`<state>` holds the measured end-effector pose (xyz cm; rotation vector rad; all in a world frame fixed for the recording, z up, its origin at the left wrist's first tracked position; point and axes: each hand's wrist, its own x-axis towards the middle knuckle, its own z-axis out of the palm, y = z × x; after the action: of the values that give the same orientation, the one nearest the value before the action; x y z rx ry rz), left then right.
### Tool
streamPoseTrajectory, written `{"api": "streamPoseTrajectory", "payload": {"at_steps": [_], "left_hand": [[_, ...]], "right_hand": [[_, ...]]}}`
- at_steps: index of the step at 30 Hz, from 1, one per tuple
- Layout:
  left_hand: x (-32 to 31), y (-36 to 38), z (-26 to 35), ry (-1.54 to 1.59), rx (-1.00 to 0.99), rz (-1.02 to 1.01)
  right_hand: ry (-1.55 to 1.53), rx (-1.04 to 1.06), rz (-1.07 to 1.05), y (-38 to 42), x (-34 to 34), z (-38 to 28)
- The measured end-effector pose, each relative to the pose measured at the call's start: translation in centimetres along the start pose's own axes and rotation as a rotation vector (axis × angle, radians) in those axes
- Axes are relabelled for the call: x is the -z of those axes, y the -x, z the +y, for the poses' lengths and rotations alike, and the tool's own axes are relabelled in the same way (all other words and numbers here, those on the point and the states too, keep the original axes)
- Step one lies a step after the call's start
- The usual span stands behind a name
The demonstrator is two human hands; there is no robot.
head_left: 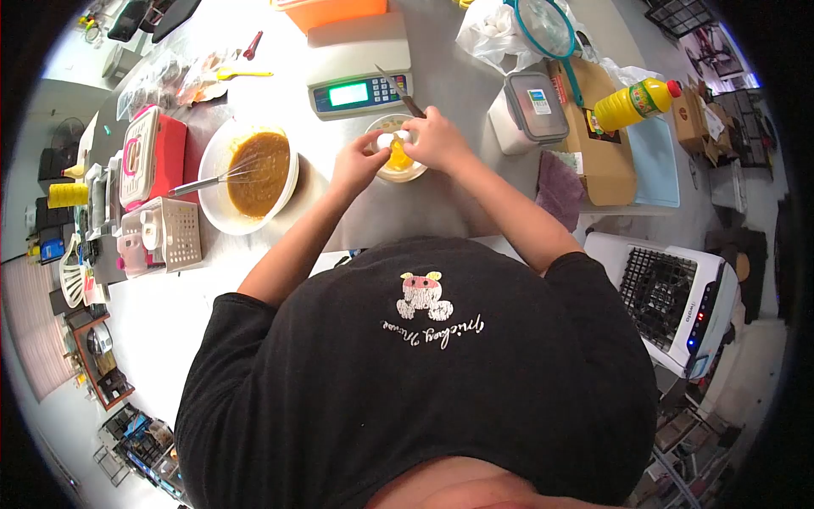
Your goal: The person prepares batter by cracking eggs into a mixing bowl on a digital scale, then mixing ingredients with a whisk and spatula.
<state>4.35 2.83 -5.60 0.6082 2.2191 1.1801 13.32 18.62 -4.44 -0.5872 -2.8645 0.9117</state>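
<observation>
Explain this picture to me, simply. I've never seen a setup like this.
There is no robot here. A person wears a camera on the head, and this single picture looks forward and down from it, so their black T-shirt fills the lower middle.

The left hand and right hand hold white eggshell pieces over a small bowl, with yellow yolk below them. A knife lies with its handle against the right hand.

On the metal table are a digital scale, a large bowl of brown batter with a whisk, and a lidded container.
</observation>
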Motion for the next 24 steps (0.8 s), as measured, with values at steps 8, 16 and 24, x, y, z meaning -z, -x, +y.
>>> {"api": "streamPoseTrajectory", "payload": {"at_steps": [8,16,24], "left_hand": [[1.2,0.1,1.8,-0.226,-0.321,0.003],[1.6,1.3,2.9,-0.298,-0.429,0.077],[1.7,2.1,2.3,-0.472,-0.469,0.087]], "right_hand": [[0.075,0.13,0.023,-0.6,1.5,0.3],[0.034,0.088,0.038,0.3,1.9,0.4],[0.014,0.067,0.137,1.0,1.5,1.2]]}}
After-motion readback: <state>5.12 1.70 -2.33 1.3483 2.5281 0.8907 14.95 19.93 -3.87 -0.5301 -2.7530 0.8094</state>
